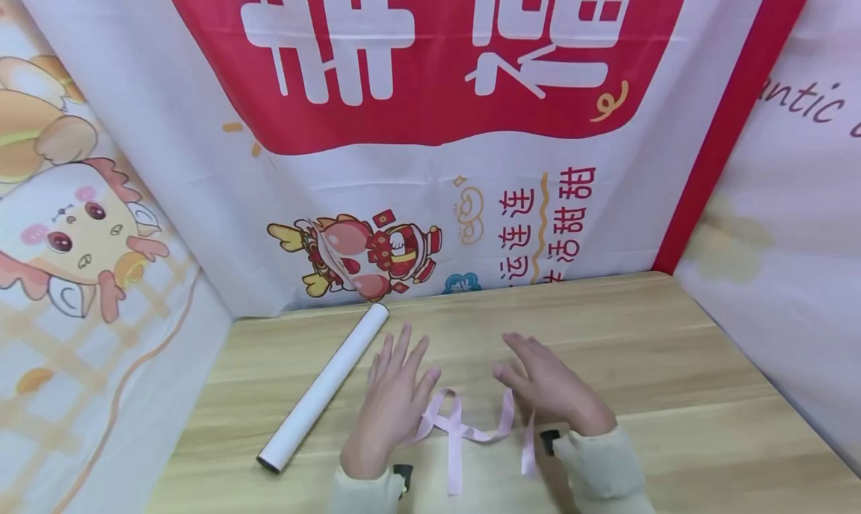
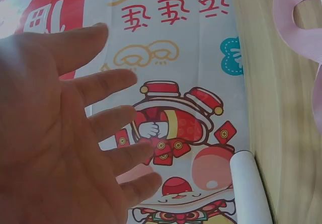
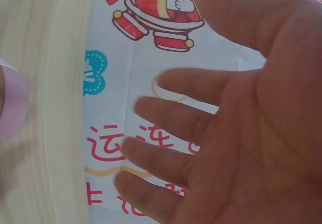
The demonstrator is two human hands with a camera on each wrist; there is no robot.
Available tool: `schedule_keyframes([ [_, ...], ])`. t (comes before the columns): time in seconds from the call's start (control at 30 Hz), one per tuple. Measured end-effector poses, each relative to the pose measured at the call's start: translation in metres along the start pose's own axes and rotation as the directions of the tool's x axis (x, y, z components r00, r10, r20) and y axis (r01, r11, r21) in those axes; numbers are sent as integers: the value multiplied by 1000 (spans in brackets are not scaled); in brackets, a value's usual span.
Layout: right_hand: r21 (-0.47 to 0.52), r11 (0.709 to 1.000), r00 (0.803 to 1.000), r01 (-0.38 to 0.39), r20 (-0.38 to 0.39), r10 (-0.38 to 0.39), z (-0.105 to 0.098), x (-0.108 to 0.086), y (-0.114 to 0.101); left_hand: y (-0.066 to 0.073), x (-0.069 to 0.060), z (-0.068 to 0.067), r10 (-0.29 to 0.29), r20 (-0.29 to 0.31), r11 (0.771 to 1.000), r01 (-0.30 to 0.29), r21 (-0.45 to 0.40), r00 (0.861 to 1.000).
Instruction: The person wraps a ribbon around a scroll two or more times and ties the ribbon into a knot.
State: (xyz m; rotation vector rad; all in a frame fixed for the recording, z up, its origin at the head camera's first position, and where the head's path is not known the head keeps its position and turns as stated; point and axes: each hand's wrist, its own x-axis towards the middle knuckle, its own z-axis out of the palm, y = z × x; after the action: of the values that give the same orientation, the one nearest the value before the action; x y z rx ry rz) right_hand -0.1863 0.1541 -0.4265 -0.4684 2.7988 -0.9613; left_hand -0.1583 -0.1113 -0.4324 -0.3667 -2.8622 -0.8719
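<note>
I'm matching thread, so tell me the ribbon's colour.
The ribbon is pale pink, best seen in the head view.

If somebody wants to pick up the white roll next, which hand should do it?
Probably the left hand. It's nearest the white roll, and its palm looks empty. The right hand is empty too, but farther away, past most of the pink ribbon.
</note>
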Motion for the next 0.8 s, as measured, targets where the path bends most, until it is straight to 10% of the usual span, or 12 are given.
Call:
schedule_keyframes([
  [0.3, 52, 994, 991, -92, 107, 86, 12, 3, 6, -2, 2, 6, -30, 166, 998, 39, -48, 986],
  [0.8, -66, 986, 986, -150, 62, 154, 23, 15, 31, -7, 3, 17, -78, 283, 995, 91, -33, 956],
])
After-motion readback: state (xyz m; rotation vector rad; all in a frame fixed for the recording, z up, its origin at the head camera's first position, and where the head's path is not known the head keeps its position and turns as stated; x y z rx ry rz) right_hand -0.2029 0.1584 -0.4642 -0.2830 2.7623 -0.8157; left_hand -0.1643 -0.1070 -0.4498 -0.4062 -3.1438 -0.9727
